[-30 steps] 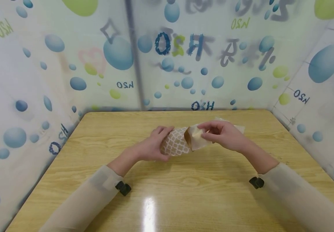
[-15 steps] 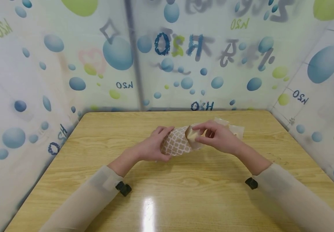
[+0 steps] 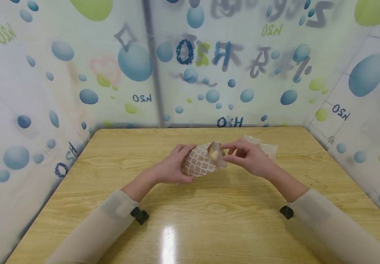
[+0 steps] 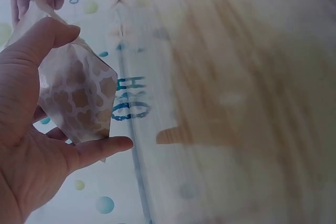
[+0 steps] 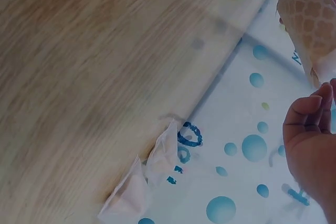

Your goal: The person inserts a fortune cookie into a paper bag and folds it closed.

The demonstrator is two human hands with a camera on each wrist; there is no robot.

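A brown paper bag with a white lattice print [image 3: 198,161] is raised at an angle above the table, its mouth facing right. My left hand [image 3: 174,167] grips the bag's closed end, thumb on the near side and fingers on the far side. At the bag's mouth, my right hand [image 3: 250,156] pinches the outer edge of a small translucent packet [image 3: 221,160] with thumb and index finger. Something pale shows inside the opening; most of the packet lies within the bag. In the left wrist view the bag [image 4: 73,85] spans the thumb and fingers.
Two more translucent packets with pale contents, one [image 3: 269,149] behind my right hand and another [image 3: 252,139] beyond it, lie on the wooden table [image 3: 209,220]. Bubble-printed curtains [image 3: 242,73] enclose the back and both sides.
My right hand has moved left and carried the packet into the bag's mouth. The left hand has kept its grip, with the bag tipped slightly so the opening shows more.
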